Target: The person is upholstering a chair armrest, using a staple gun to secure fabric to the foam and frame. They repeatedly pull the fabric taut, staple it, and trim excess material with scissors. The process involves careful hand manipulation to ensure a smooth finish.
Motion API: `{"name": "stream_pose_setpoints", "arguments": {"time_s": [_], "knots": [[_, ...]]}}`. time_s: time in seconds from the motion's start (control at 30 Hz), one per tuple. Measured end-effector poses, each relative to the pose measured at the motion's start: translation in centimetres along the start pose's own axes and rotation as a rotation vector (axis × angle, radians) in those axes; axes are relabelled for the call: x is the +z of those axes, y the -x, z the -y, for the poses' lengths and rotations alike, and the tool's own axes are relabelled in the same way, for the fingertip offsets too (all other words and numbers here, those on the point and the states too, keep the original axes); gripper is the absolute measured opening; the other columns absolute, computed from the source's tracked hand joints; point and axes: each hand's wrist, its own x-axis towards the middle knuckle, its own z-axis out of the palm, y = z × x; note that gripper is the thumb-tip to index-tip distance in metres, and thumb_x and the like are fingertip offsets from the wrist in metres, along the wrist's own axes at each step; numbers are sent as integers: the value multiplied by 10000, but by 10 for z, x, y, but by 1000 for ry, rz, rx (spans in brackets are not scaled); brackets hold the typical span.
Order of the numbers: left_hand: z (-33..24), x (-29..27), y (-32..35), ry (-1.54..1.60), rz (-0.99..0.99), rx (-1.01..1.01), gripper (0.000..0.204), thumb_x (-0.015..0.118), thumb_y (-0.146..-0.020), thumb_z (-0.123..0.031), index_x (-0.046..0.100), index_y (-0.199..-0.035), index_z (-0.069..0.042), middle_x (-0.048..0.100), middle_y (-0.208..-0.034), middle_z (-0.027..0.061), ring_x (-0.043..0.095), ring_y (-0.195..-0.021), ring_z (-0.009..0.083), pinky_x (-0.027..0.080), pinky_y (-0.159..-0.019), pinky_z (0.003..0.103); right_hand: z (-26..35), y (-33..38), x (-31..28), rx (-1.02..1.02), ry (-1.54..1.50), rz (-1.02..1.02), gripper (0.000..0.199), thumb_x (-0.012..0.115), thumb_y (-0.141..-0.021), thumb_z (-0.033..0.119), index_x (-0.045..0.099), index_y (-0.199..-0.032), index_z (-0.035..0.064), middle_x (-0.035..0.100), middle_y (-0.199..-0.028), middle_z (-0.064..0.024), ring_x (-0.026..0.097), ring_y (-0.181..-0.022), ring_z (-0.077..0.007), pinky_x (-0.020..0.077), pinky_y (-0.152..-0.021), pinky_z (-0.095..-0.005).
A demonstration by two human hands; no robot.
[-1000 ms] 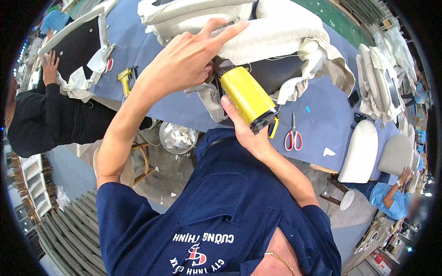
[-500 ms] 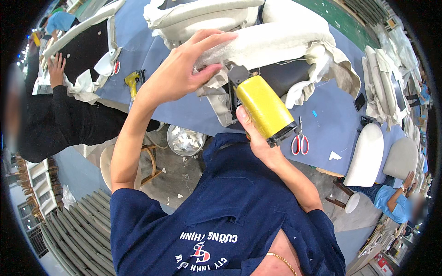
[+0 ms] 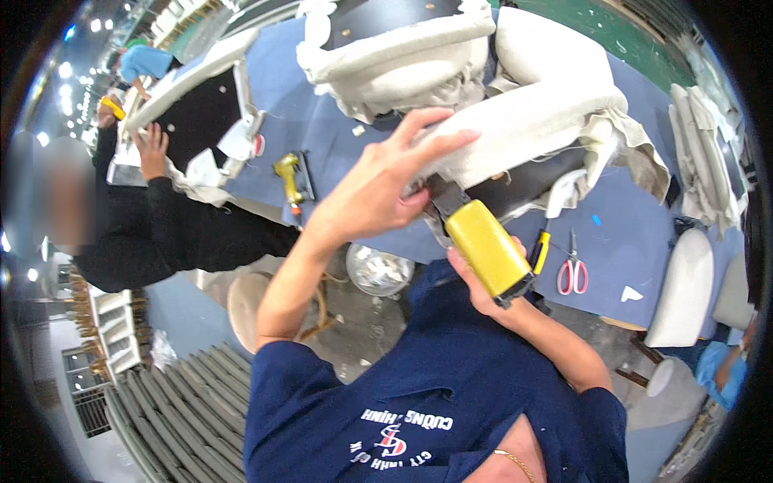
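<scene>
The padded white piece (image 3: pixel 523 133) lay on the blue bench (image 3: pixel 612 241) in front of the person, and both hands were at its left end. The right hand (image 3: pixel 485 299) was wrapped round the yellow staple gun (image 3: pixel 487 249), whose dark nose met, or nearly met, the near left corner of the padded white piece; the exact contact was hidden. The left hand (image 3: pixel 374 177) had its fingers spread over that same end, the thumb bent close to the nose. Whether it gripped the edge or merely rested there could not be told.

Along the top of the padded white piece the cloth sat fairly smooth, so that stretch looked done. At its right end the loose cloth (image 3: pixel 636 157) hung in crumpled folds, so the covering there seemed unfinished, and the black panel (image 3: pixel 539 185) on its near side was partly bare.

On the near side of the padded white piece, toward its right, were a yellow-and-black handle (image 3: pixel 541 251) and red-handled scissors (image 3: pixel 572 275). Beyond it stood 2 more padded items: a black-backed piece (image 3: pixel 403 56) to the left and a rounded cushion (image 3: pixel 555 48). Well to its left lay another yellow gun (image 3: pixel 287 177), untouched.
</scene>
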Motion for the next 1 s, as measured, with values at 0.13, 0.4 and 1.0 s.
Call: {"name": "stream_pose_setpoints", "arguments": {"time_s": [0.13,0.4,1.0], "knots": [[-2,-2,5,45,-1,3,872,642,-659,126,523,-1462,-193,409,-1537,126,509,-1333,402,473,-1058,437,7,-1,-1,20,-66,-32,275,794,-819,148,693,-1030,2,698,-895,-133,714,-726,-293,554,-639,-363],[-8,1,4,71,4,14,886,638,-649,128,498,-1477,-153,422,-1527,145,459,-1388,380,398,-1129,431,10,1,-14,14,-200,-62,320,809,-804,118,683,-1057,-32,723,-905,-119,732,-717,-248,557,-641,-322],[6,57,12,604,-217,189,663,766,-634,-88,563,-1262,-26,498,-1413,243,491,-1350,376,393,-1113,475,-87,86,-115,124,371,40,238,784,-835,249,707,-966,67,703,-878,-74,672,-787,-269,453,-702,-385]]}}
